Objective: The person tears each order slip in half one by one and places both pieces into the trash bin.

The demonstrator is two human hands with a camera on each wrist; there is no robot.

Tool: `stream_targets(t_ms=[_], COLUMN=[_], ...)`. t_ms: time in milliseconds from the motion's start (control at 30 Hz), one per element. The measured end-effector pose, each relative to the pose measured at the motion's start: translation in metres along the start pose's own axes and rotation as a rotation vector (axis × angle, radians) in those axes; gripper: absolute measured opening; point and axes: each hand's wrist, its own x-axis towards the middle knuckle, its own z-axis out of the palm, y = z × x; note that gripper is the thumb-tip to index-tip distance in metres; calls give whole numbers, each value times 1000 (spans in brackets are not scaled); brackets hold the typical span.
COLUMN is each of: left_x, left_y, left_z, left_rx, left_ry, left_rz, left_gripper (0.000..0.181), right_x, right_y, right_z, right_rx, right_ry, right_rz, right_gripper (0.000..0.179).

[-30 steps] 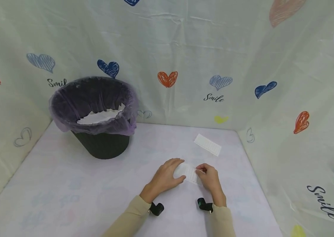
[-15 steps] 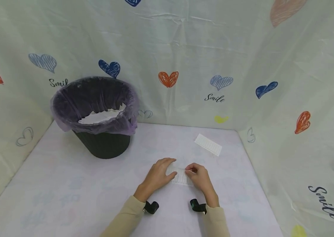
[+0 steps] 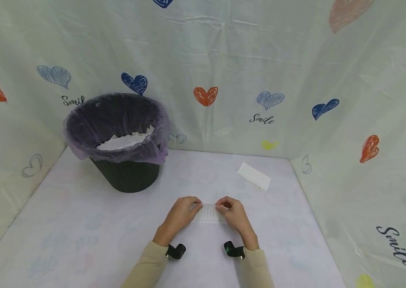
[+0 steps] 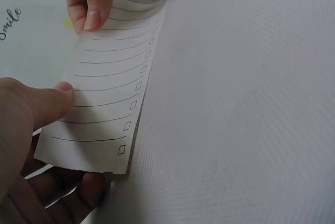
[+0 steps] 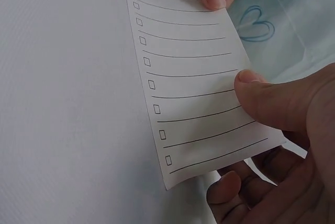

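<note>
Both hands hold a white checklist sheet [image 3: 208,214] with ruled lines and small tick boxes along one long edge. My left hand [image 3: 183,214] pinches its upper edge near the left end, thumb on the printed face and fingers behind. On the other side my right hand [image 3: 234,214] grips the same edge in the same way. In the left wrist view the sheet [image 4: 99,93] bows slightly between the two thumbs. The right wrist view shows its lined face [image 5: 183,77] with the lower edge close over the table. A second white lined sheet [image 3: 254,176] lies flat farther back.
A black bin [image 3: 127,176] with a purple plastic liner [image 3: 80,140] stands at the back left. White paper [image 3: 125,142] fills part of it. Heart-printed curtains [image 3: 206,48] enclose the white table [image 3: 116,240] at the back and sides.
Both hands have moved left with the sheet, which now lies level in front. The left hand, spread beside the sheet earlier, now pinches its upper edge.
</note>
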Motion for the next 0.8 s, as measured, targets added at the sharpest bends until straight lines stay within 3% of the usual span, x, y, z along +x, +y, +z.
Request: stream_targets(t_ms=[233,500,800], left_x=[-4,-6,-7], left_y=[-6,-12,-16], left_z=[-8,-11,-17], left_rx=[-40,-52,-98], left_ry=[11,26,-10], left_rz=[-73,-112,-187], left_gripper=[12,10,9], right_x=[3,5,8], right_y=[-2,-5,-5], right_z=[12,19,23], right_rx=[20,22,-3], right_ry=[-21,-36,-67], right_rz=[-28,-28,-23], right_gripper=[6,4,4])
